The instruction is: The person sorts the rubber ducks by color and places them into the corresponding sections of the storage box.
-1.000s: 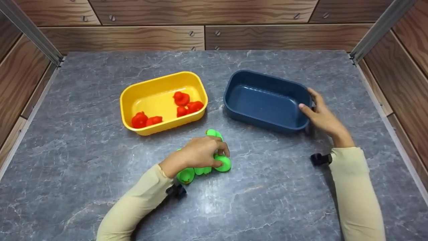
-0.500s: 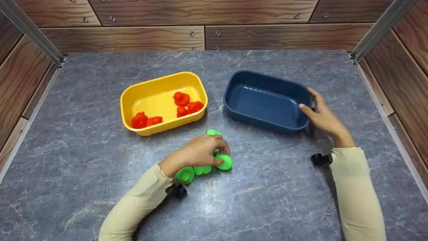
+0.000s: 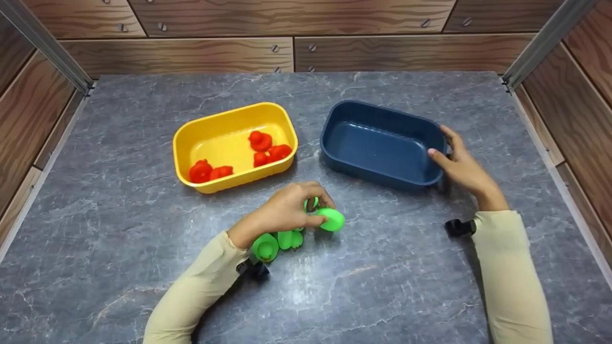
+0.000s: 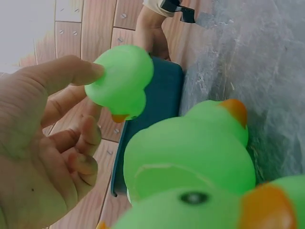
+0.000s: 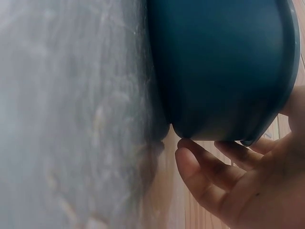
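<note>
My left hand (image 3: 291, 209) pinches a green rubber duck (image 3: 333, 219) between thumb and fingers, raised above the table. In the left wrist view the thumb presses the held duck (image 4: 121, 71), whose orange beak points downward. Several other green ducks (image 3: 265, 247) lie on the table beneath and beside this hand, partly hidden by it; two ducks (image 4: 190, 148) loom large in the left wrist view. My right hand (image 3: 466, 169) grips the right end of a dark blue tub (image 3: 377, 177), thumb over the rim and fingers along the outer wall (image 5: 224, 86). No duck shows inside that tub.
A yellow tub (image 3: 234, 184) stands left of the blue one, with several red ducks (image 3: 260, 141) inside. Both tubs rest on a grey marbled table (image 3: 363, 296). Wood-patterned panels (image 3: 191, 55) and metal posts (image 3: 545, 45) enclose the back and sides.
My left hand has lifted the green duck off the table, moving it slightly right and toward the tubs. The right hand and both tubs stay in place.
</note>
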### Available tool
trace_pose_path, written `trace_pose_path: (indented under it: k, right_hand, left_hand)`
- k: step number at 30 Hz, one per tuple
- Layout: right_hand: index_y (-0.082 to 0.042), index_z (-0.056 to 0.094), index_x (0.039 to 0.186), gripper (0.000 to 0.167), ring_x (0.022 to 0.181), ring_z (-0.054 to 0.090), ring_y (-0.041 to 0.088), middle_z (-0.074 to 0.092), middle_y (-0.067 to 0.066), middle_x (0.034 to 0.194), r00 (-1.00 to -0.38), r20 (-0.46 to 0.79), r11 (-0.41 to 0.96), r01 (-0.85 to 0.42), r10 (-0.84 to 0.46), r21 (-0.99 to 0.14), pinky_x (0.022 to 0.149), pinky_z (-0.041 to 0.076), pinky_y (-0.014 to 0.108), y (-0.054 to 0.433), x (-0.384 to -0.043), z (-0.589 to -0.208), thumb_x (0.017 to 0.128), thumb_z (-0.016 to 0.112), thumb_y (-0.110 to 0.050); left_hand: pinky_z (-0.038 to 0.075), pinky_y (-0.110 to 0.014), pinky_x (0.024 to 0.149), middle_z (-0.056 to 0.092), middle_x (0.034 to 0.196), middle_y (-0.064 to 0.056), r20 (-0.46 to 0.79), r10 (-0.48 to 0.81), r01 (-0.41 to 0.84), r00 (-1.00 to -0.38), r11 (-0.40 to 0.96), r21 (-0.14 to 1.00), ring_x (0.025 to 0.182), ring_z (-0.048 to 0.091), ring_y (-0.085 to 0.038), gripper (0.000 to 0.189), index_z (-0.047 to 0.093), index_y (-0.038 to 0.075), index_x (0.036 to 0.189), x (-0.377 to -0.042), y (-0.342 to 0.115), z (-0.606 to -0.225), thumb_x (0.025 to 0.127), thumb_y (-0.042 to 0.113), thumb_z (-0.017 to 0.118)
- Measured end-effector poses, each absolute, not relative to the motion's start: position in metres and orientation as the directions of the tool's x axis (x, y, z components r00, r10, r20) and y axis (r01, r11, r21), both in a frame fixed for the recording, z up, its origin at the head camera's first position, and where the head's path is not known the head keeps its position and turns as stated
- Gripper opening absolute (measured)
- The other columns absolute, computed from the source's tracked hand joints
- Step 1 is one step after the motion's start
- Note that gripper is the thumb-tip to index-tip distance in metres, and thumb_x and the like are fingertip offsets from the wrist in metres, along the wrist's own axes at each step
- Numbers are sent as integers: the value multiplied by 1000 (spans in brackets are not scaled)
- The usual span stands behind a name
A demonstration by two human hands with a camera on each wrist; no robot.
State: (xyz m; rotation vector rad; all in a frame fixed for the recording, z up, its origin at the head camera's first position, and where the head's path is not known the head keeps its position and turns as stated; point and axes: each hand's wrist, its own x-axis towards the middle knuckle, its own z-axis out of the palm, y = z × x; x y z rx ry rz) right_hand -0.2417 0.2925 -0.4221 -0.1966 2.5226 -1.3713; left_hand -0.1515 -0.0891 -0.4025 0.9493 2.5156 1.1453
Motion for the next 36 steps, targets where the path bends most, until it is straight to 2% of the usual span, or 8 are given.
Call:
trace_pose_path:
  k: [5,8,15,23,26,31,36]
  right_hand:
    - [-16,-12,154,78,142,10,53,-10,22,160,-951,-191,563,21,-245,-826,112,19,63,295,-242,-423,102,43,-35]
    - [-16,-11,155,77,142,10,53,-10,23,160,-951,-190,564,21,-243,-825,112,19,62,295,-244,-423,102,43,-34]
    - [-12,-10,154,78,140,16,54,-7,24,160,-954,-174,553,9,-246,-833,111,22,63,293,-243,-422,102,43,-36]
    - [-13,-10,155,79,141,15,54,-8,24,160,-953,-177,554,12,-246,-833,111,22,63,294,-242,-423,102,44,-37]
    - [-13,-10,155,79,141,14,54,-8,24,160,-953,-177,555,11,-247,-832,111,21,63,294,-243,-423,102,44,-36]
    - [-14,-12,154,79,143,9,52,-11,23,159,-949,-186,557,14,-254,-830,111,20,63,295,-243,-423,102,43,-35]
    - [-15,-13,154,79,143,7,53,-12,23,159,-948,-195,566,18,-253,-824,111,19,63,296,-245,-423,102,43,-35]
  left_hand:
    - [47,-25,67,66,91,-3,124,594,436,-795,416,798,75,54,-11,19,72,11,100,-154,-85,-403,81,12,74]
    - [49,-29,67,66,92,-7,180,560,439,-809,371,819,75,55,-14,18,71,7,99,-157,-82,-401,81,9,73]
    - [47,-29,67,67,95,-8,294,461,449,-837,273,851,75,55,-19,17,71,5,97,-164,-75,-395,80,8,74]
    - [47,-45,70,65,89,-10,346,340,421,-874,179,889,74,52,-18,18,71,4,99,-176,-68,-385,82,8,73]
    - [47,-41,71,65,92,-10,349,310,410,-885,160,898,74,51,-15,18,71,4,100,-181,-64,-382,83,9,72]
    - [46,-25,69,62,94,-10,332,255,382,-908,181,906,72,51,-13,19,70,5,102,-187,-58,-380,84,10,72]
    - [43,-21,65,60,91,-9,304,186,341,-934,216,915,69,49,-11,18,70,5,102,-198,-49,-378,84,10,71]
